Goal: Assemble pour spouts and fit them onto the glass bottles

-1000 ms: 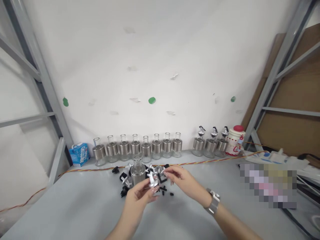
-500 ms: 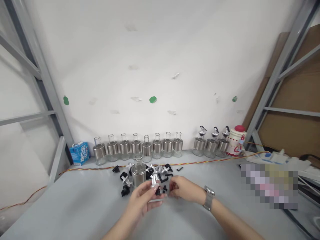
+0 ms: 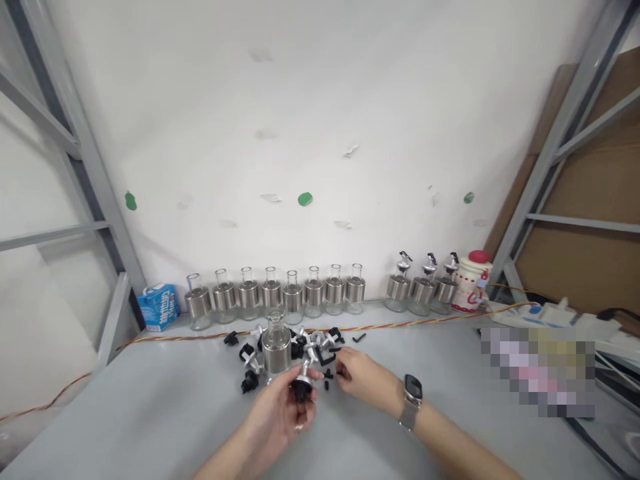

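My left hand (image 3: 283,407) is closed round a silver pour spout (image 3: 303,379) with a black stopper end, which now points down and toward me. A steel-banded glass bottle (image 3: 277,350) stands open-necked just behind that hand. My right hand (image 3: 357,375) rests at the right edge of a pile of loose spouts (image 3: 313,343), its fingers pinched together. What is between those fingertips, if anything, I cannot make out. Small black pieces (image 3: 327,375) lie between the two hands, and a bent black lever (image 3: 327,359) lies just beyond them.
Along the wall stands a row of several open glass bottles (image 3: 271,293). Right of them are three bottles with spouts fitted (image 3: 423,290) and a cream-and-red jar (image 3: 471,283). A blue carton (image 3: 159,308) is at left. A twisted cable (image 3: 390,327) crosses behind the pile.
My left hand has drawn slightly nearer and left, turning the spout so its black end faces me. My right hand has shifted slightly up and left, its wrist rotating.
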The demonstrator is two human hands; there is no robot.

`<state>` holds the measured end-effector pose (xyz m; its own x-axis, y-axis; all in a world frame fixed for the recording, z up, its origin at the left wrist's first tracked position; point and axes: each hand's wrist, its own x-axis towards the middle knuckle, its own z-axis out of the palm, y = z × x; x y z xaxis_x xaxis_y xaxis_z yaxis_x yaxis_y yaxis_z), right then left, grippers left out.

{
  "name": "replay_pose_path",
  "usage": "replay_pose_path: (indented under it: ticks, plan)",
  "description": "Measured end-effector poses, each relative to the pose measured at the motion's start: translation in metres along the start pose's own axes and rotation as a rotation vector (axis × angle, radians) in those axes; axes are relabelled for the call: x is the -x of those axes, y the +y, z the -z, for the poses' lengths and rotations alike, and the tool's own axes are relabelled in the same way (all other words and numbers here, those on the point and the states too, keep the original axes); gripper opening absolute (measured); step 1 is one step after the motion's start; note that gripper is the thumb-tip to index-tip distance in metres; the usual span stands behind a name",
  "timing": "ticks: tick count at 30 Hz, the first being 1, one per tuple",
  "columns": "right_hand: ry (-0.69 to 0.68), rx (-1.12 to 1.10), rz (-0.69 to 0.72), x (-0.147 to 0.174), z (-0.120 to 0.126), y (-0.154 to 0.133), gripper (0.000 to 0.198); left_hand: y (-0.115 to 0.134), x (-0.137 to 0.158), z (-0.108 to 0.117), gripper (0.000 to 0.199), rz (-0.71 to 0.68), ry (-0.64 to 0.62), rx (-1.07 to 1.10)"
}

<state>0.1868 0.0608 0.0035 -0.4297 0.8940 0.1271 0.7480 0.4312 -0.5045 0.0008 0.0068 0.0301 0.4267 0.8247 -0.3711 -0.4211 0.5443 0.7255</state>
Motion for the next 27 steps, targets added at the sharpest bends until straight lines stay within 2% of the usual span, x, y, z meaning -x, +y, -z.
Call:
replay_pose_path:
  ticks: [4, 7, 10, 17, 21, 27]
  plan:
    - [0.002, -0.328, -0.098, -0.002, 0.007, -0.001, 0.002, -0.007, -0.005, 0.000, 0.033, -0.078, 0.033, -0.128]
    - [-0.031, -0.680, -0.114, -0.004, 0.014, -0.004, 0.009, -0.014, -0.010, -0.001, 0.038, -0.117, 0.053, -0.233]
    - [-0.073, -0.904, -0.127, -0.004, 0.018, -0.009, 0.017, -0.020, -0.014, 0.000, 0.041, -0.133, 0.040, -0.284]
    - [-0.104, -1.405, -0.202, 0.004, 0.013, -0.029, 0.016, -0.019, -0.009, -0.004, 0.033, 0.008, 0.010, -0.222]
    - [-0.073, -1.514, -0.230, 0.006, 0.000, -0.037, 0.012, -0.014, 0.001, -0.008, 0.025, 0.024, -0.084, -0.194]
    - [-0.008, -1.398, -0.180, 0.008, -0.011, -0.047, 0.013, -0.013, 0.003, -0.004, 0.019, 0.014, -0.168, -0.153]
